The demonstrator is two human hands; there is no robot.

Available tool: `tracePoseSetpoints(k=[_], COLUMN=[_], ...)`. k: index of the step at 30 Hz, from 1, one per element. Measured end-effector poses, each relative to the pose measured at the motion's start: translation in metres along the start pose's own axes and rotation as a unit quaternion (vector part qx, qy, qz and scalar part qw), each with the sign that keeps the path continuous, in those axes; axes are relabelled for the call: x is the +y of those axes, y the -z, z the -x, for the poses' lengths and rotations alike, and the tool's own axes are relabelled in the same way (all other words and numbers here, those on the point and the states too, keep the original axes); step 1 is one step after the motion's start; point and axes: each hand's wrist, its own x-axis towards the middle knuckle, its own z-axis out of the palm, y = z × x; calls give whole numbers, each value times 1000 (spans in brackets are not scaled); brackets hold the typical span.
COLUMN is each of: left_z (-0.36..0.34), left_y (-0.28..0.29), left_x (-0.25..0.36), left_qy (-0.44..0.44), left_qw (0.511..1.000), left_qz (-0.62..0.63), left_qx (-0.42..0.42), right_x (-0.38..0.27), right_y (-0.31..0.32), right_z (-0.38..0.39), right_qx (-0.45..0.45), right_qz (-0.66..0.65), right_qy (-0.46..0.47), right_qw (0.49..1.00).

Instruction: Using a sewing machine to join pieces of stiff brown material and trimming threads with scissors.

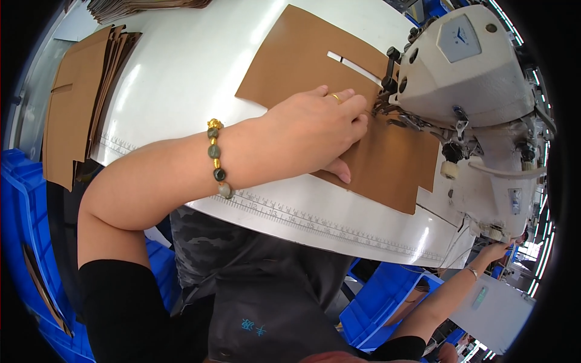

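Note:
A flat brown panel (290,54) with a long narrow slot and notched corners lies on the white sewing table. My left hand (321,130) rests on it with nothing in its grasp, fingertips bent down close to the needle area and thumb apart at the panel's near edge. Just right of these fingers, the presser foot (387,109) of a white industrial sewing machine (463,78) stands over the panel. My right hand (497,249) reaches up to the machine's right end; its fingers are partly hidden there, so their grip does not show.
A stack of brown panels (75,97) hangs over the table's left edge. More folded pieces (136,6) lie at the far left. A ruler strip (290,216) runs along the table's near edge. Blue bins (378,302) stand below, on both sides of my lap.

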Motion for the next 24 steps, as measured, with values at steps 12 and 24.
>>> tracePoseSetpoints(k=[12, 24], left_z=[-10, -9], left_y=[2, 10], left_x=[3, 6], left_qy=[-3, 37], left_qw=[998, 994], left_qz=[55, 52], left_qx=[-15, -94], right_x=[-160, -296], right_y=[-31, -156], right_z=[156, 336], right_qx=[68, -440], right_qz=[-112, 61], right_qy=[147, 524], right_qw=[980, 727])
